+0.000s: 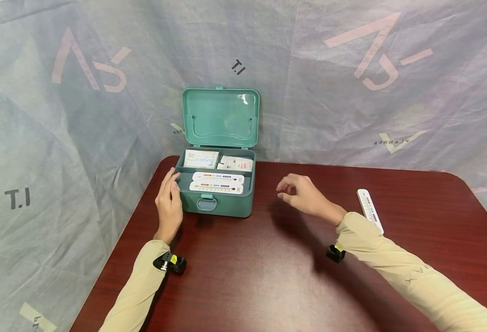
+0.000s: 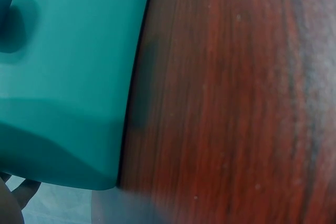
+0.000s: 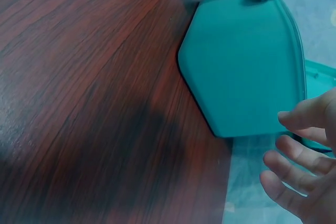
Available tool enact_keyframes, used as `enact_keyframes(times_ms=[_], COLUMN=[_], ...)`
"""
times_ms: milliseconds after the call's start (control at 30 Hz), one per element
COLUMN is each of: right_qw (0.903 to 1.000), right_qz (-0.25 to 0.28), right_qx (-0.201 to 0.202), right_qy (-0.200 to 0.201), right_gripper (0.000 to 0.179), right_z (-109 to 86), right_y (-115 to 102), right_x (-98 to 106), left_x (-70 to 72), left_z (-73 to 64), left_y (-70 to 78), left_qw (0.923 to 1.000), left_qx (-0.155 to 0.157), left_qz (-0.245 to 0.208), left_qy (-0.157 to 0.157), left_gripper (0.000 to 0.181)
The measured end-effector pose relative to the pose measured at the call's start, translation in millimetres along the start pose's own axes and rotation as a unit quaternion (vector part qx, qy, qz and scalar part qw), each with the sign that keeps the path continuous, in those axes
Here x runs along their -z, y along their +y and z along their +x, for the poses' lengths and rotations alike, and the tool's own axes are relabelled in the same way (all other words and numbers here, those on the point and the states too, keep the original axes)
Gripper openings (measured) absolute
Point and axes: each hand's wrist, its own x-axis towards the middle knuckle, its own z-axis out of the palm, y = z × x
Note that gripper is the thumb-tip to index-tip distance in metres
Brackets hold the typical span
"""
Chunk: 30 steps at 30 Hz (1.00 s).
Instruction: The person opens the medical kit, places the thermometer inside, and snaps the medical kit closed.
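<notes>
A green storage box (image 1: 218, 206) stands on the table with its lid (image 1: 220, 117) raised. My left hand (image 1: 170, 205) rests along the box's left side, fingers mostly straight; in the left wrist view only a bit of the fingers (image 2: 23, 195) shows at the lower corner. Two white thermometers (image 1: 217, 178) lie in the front compartment. My right hand (image 1: 305, 193) hovers to the right of the box, fingers loosely bent and nothing between them. Another white thermometer (image 1: 369, 210) lies on the table beyond the right forearm, partly hidden by the sleeve.
In the box's back compartments sit a white packet marked Surgical (image 1: 201, 159) and another white packet (image 1: 236, 163). The dark red wooden table (image 1: 243, 276) reaches to a grey printed cloth (image 1: 293, 83) that hangs behind and on the left.
</notes>
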Motion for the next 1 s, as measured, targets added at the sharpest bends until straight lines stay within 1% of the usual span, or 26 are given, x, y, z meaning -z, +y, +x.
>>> enact_keyframes(times_ms=[233, 500, 767, 1000], right_qw=[1.0, 0.9998, 0.9996, 0.9991], right_qz=[-0.003, -0.008, -0.014, -0.027], right_qx=[-0.007, -0.016, -0.023, -0.032], right_qy=[0.0, 0.002, 0.003, 0.004], right_gripper=[0.01, 0.011, 0.009, 0.008], right_z=[-5.7, -11.1, -17.3, -23.4], right_y=[2.5, 4.7, 8.0, 11.9], right_x=[5.9, 13.2, 19.7, 25.5], left_x=[0.7, 0.3, 2.0, 2.0], left_z=[-0.2, 0.1, -0.5, -0.2], left_y=[0.1, 0.1, 2.7, 3.2], left_qw=[1.0, 1.0, 0.9998, 0.9998], left_qx=[0.003, 0.001, 0.015, 0.013], left_qz=[0.0, 0.002, 0.002, 0.002], left_qy=[-0.01, -0.005, -0.015, -0.012], left_gripper=[0.033, 0.032, 0.033, 0.033])
